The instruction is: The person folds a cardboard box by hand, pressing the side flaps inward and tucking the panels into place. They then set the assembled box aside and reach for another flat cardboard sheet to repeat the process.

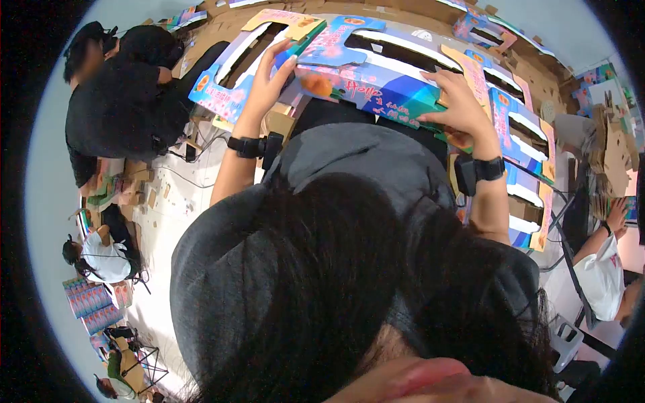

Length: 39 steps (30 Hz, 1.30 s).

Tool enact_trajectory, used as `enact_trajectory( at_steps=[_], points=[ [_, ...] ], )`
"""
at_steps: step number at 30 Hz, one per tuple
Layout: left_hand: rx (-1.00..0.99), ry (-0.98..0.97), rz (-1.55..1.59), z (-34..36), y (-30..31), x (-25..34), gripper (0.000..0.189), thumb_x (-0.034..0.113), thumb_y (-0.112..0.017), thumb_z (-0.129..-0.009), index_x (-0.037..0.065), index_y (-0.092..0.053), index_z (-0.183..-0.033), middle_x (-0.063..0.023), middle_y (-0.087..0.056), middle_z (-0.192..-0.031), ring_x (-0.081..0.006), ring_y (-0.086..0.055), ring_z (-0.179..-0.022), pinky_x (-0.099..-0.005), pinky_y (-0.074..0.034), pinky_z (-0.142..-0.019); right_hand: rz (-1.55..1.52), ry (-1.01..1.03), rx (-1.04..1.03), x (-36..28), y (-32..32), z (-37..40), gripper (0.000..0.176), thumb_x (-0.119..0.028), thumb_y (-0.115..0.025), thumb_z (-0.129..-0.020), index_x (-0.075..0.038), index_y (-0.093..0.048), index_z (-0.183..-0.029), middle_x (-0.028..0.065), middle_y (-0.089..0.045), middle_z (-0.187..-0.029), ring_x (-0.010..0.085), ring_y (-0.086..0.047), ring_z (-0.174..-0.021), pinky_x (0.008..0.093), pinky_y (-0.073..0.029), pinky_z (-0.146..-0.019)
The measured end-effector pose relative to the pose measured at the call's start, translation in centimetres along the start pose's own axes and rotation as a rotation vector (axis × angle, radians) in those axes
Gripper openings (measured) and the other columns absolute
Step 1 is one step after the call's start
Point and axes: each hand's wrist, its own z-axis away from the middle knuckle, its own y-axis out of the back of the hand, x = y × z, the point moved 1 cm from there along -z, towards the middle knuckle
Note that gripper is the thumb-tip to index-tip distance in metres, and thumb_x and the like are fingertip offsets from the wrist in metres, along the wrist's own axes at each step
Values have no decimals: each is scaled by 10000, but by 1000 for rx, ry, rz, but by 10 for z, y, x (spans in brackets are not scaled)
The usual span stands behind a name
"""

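A printed cardboard box (376,91) in purple, blue and pink, with a blossom pattern and a long white-edged opening on top, lies in front of my body. My left hand (274,75) grips its left end, with fingers near a green edge. At the right end, my right hand (458,104) has its fingers over the top and its thumb on the front face. Another such box (225,91) lies tilted just left of my left hand. Both wrists wear black bands.
Several similar boxes (517,127) are lined up at my right. Flattened brown cardboard (222,23) covers the surface behind. A person in black (121,101) is close on the left; a person in white (601,279) is at the right. Cables (185,176) lie on the left.
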Motion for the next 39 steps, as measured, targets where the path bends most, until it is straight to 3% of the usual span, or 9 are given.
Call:
enact_trajectory(
  at_steps=[4, 5, 12, 19, 22, 26, 30, 34, 39],
  points=[
    [-44, -8, -82, 17, 8, 10, 516, 286, -650, -913, 27, -515, -1339, -146, -542, -1346, -247, -487, -1275, -361, -340, -1089, -69, 29, -65, -21, 15, 18, 842, -287, -910, -547, -145, -582, -1309, 162, -545, -1271, 373, -484, -1175, 436, -396, -1027],
    [-62, -40, -108, 18, 8, 14, 521, 286, -652, -909, 30, -515, -1342, -147, -538, -1349, -248, -485, -1277, -359, -338, -1090, -102, -37, -139, -29, 23, 23, 877, -204, -910, -545, -150, -561, -1347, 152, -504, -1358, 355, -444, -1279, 417, -358, -1085],
    [-428, -311, -262, 9, 4, 64, 767, 452, -715, -765, 82, -489, -1398, -151, -485, -1438, -358, -408, -1359, -474, -248, -1153, -189, -49, -246, -46, 41, 38, 903, -305, -912, -554, -119, -544, -1357, 199, -503, -1376, 389, -429, -1303, 451, -344, -1103],
    [-580, -347, -385, 30, -24, 130, 1146, 549, -826, -642, 42, -288, -1517, -232, -368, -1506, -395, -307, -1421, -488, -189, -1174, -145, -107, -70, -57, 39, 50, 899, -319, -873, -631, -65, -488, -1402, 175, -498, -1421, 344, -424, -1348, 432, -313, -1131],
    [-440, -389, -251, 28, -30, 140, 1174, 566, -821, -645, 40, -250, -1527, -227, -314, -1538, -401, -267, -1438, -492, -170, -1180, -247, -191, -23, -56, 49, 57, 887, -330, -862, -654, -54, -481, -1407, 190, -533, -1370, 325, -480, -1305, 415, -356, -1097],
    [-417, -598, -969, 23, -48, 137, 1104, 690, -705, -700, 16, -324, -1487, -211, -326, -1537, -392, -261, -1442, -515, -148, -1184, -419, -324, 44, -51, 49, 67, 885, -377, -867, -647, -32, -509, -1379, 206, -608, -1258, 301, -569, -1212, 383, -427, -1021],
    [-570, -274, -789, 36, -69, 94, 1076, 703, -704, -690, 8, -394, -1451, -213, -394, -1497, -395, -294, -1427, -548, -173, -1174, -350, -310, 24, -57, 53, 72, 889, -396, -869, -639, -22, -519, -1365, 215, -585, -1294, 325, -544, -1241, 400, -413, -1039],
    [-608, -280, -817, 34, -65, 96, 1083, 717, -695, -686, 47, -374, -1474, -211, -382, -1506, -402, -287, -1429, -539, -186, -1173, 0, -149, 27, -52, 43, 76, 892, -435, -867, -624, -39, -536, -1351, 246, -540, -1350, 388, -485, -1294, 440, -384, -1072],
    [-521, -333, -540, 32, -53, 95, 993, 538, -774, -721, 76, -356, -1494, -206, -360, -1522, -369, -268, -1447, -476, -198, -1177, 144, -158, -5, -58, 40, 73, 903, -431, -870, -591, -87, -535, -1356, 236, -510, -1389, 406, -440, -1327, 468, -359, -1094]
  ],
)
